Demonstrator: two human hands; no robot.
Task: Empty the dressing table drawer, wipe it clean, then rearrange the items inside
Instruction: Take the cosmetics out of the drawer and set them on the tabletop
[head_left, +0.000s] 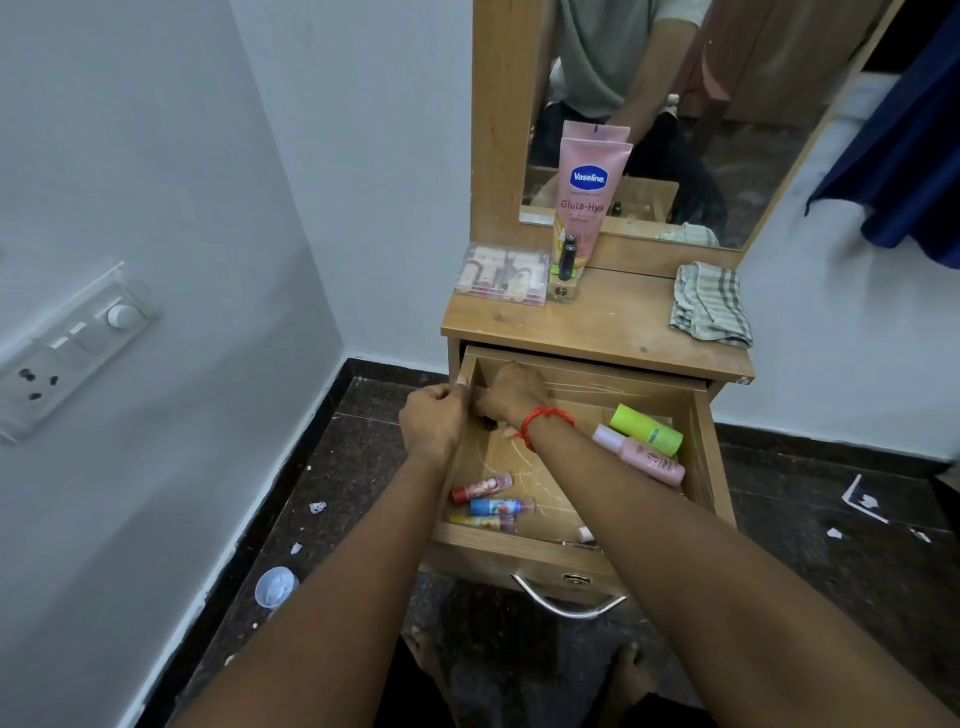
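The single head camera looks forward and down from close above the open drawer (498, 543), on its handle (569, 605) side; the mirror (727, 156) rises beyond the drawer.

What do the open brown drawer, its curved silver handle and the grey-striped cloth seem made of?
Open brown drawer: probably laminated board, matt wood-grain, white scratches on its floor. Curved silver handle: apparently polished metal, bright reflections. Grey-striped cloth: soft woven fabric, perhaps cotton; it lies crumpled.

The pink tube (589, 195) standing by the mirror reads "Vaseline" on a blue badge, with "Gluta-Hya" printed below.
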